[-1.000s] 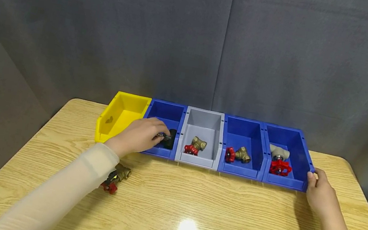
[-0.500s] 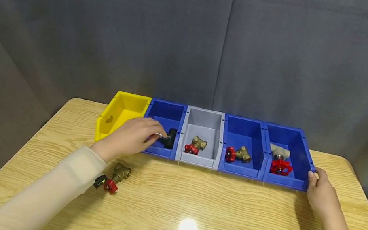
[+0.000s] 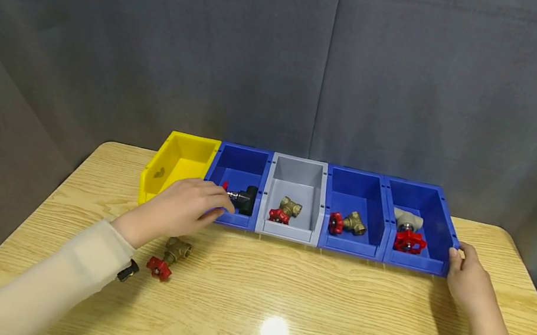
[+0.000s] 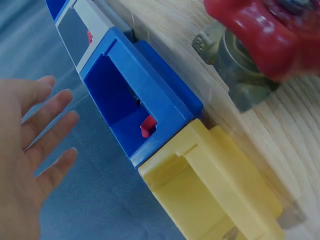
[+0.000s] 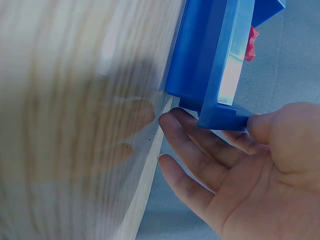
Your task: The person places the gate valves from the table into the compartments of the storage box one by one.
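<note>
My left hand [image 3: 186, 204] is in front of the left blue bin [image 3: 229, 219], its fingers [image 4: 55, 127] spread and holding nothing. In that bin lies a black valve [image 3: 243, 199] with a red handle, partly hidden by the hand. A brass valve [image 3: 176, 250] with a red handwheel [image 3: 159, 268] lies on the table below the left hand. At the far right, my right hand [image 3: 473, 290] grips the front corner of the rightmost blue bin [image 3: 415, 264]. Its thumb [image 5: 262, 127] is at the rim, with the fingers curved beneath. A grey valve [image 3: 407, 221] with a red handwheel sits inside that bin.
The bins stand in a row: a yellow bin [image 3: 147, 197] at the left, a grey bin [image 3: 286, 233] in the middle with a brass valve [image 3: 288, 207], then a blue bin [image 3: 351, 247] with another brass valve [image 3: 355, 223]. A dark curtain [image 3: 287, 63] hangs behind the wooden table [image 3: 330, 304].
My left hand has let go of the black valve in the left blue bin and drawn back left and toward me, its fingers opening. The right hand stays at the bin corner.
</note>
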The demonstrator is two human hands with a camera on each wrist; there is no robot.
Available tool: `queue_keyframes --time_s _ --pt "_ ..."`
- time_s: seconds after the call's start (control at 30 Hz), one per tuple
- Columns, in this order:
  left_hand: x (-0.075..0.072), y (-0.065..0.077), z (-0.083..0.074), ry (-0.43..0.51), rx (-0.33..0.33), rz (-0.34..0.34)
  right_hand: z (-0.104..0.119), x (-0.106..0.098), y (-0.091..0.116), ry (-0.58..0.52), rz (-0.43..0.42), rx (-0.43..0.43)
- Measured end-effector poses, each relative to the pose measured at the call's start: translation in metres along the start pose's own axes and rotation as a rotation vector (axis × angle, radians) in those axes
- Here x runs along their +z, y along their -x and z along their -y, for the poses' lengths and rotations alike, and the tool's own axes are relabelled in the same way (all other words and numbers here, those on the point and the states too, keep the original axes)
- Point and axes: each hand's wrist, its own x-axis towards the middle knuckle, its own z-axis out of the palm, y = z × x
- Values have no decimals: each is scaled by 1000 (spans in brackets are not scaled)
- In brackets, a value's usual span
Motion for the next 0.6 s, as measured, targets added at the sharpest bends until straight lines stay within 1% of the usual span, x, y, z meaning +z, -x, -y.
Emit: queue_keyframes --time_s 0.13,0.3,0.6 --pt "-3 5 -2 4 -3 53 0 0 0 -4 7 5" --pt "-4 9 -3 -35 7 101 0 0 -1 -9 9 6" --pt "2 23 -4 -45 14 202 -2 1 -1 -8 1 0"
